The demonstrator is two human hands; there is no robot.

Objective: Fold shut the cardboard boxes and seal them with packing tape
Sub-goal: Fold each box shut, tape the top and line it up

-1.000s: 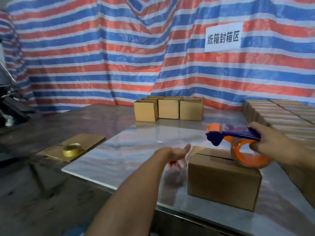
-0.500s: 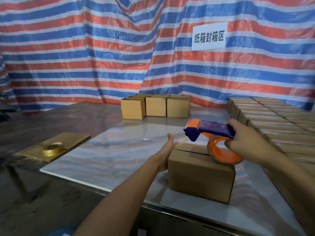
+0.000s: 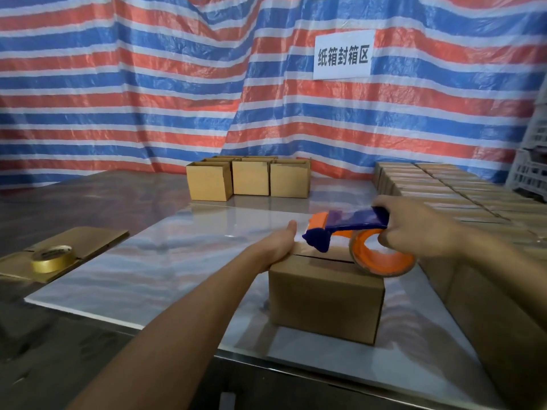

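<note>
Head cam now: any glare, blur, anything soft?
Head view: the glossy tabletop mirrors the striped tarp, with only mild glare; head view: the blue nose of the tape dispenser is soft with blur, while the sign reads sharp; the light is dim and even.

Your glossy tabletop [image 3: 177, 261] carries 1 closed cardboard box [image 3: 325, 297] right in front of you, 3 open boxes [image 3: 250, 180] in a row near its far edge, packed rows of boxes [image 3: 444, 187] along your right, and flattened cardboard [image 3: 88, 241] under a tape roll [image 3: 51, 258] at your left.
</note>
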